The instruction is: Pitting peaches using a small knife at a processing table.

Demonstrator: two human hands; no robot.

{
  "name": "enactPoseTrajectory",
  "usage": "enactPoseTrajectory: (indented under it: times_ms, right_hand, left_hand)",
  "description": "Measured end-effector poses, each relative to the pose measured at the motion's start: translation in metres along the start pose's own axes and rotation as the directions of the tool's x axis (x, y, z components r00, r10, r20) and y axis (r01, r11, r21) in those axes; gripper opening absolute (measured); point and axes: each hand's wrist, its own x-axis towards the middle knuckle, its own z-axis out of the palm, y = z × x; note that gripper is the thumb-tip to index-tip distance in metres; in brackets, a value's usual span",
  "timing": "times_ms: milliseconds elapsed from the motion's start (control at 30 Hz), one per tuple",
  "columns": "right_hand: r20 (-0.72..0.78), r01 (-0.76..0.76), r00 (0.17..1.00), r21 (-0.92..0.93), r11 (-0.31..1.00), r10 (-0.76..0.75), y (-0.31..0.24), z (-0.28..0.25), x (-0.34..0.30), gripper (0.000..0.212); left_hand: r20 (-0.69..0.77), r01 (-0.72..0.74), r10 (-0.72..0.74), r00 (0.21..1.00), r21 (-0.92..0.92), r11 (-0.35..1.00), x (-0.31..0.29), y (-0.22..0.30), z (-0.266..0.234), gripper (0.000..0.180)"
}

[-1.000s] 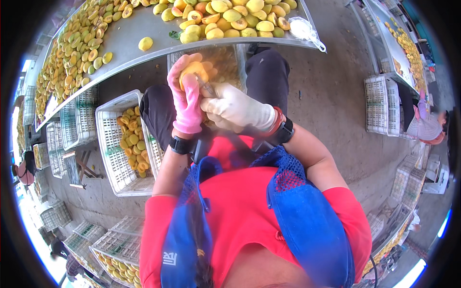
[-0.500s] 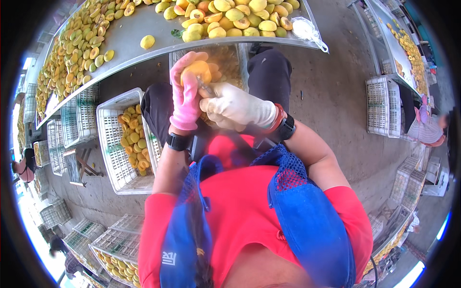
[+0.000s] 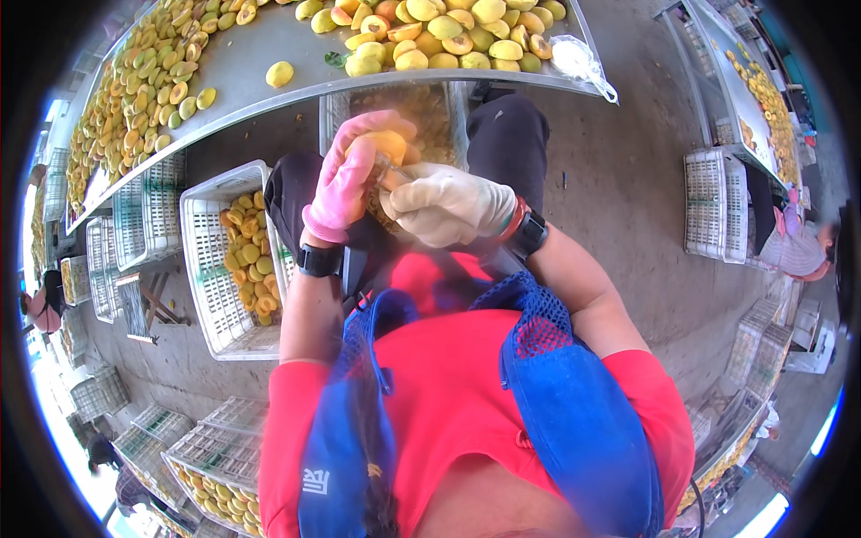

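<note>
In front of my lap, my left hand (image 3: 343, 179), in a pink glove, is closed round a yellow-orange peach (image 3: 389, 143). My right hand (image 3: 453, 204), in a white glove, grips a small hand tool (image 3: 392, 177) whose metal end meets the near side of the peach. Fingers hide most of the tool, so its exact kind cannot be made out. Beneath both hands, between my knees, a crate (image 3: 334, 109) with blurred orange pieces in it is partly covered.
Ahead, a metal table (image 3: 242, 76) carries heaps of peaches (image 3: 439, 31), many halved, and a white plastic bag (image 3: 574, 58). A white crate (image 3: 204, 278) of peach halves stands left of my leg. Several more crates (image 3: 708, 206) and other people (image 3: 798, 242) are farther off.
Both hands have come slightly lower, toward my body, with the peach and tool. My left fingers have curled further round the peach, and my right wrist has turned a little.
</note>
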Motion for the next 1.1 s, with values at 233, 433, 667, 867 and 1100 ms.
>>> enactPoseTrajectory:
  times_ms: [233, 433, 667, 867, 1100]
  right_hand:
    - [0.075, 0.059, 0.995, 0.058, 0.997, -0.064, 0.013, -0.009, 0.011, 0.018]
    - [0.029, 0.039, 0.999, 0.036, 0.999, -0.04, 0.007, 0.0, 0.011, 0.019]
    - [-0.033, 0.091, 0.995, 0.002, 0.996, -0.09, 0.012, 0.008, 0.016, 0.015]
    - [0.01, 0.166, 0.986, -0.208, 0.964, -0.168, 0.021, 0.002, 0.023, 0.015]
    - [-0.245, 0.144, 0.955, -0.106, 0.984, -0.166, 0.023, -0.024, 0.032, 0.008]
  left_hand:
    - [-0.059, 0.02, -0.026, 0.998, -0.107, 0.994, -0.002, 0.0, 0.006, 0.039]
    - [-0.126, 0.064, -0.074, 0.989, -0.077, 0.995, -0.003, -0.001, 0.005, 0.041]
    - [-0.289, 0.031, -0.055, 0.956, -0.088, 0.996, -0.003, 0.003, 0.02, 0.045]
    - [-0.519, -0.14, -0.003, 0.855, -0.235, 0.962, -0.006, 0.014, -0.006, 0.051]
    - [-0.639, 0.372, 0.583, 0.502, 0.768, 0.522, -0.073, 0.061, -0.123, 0.046]
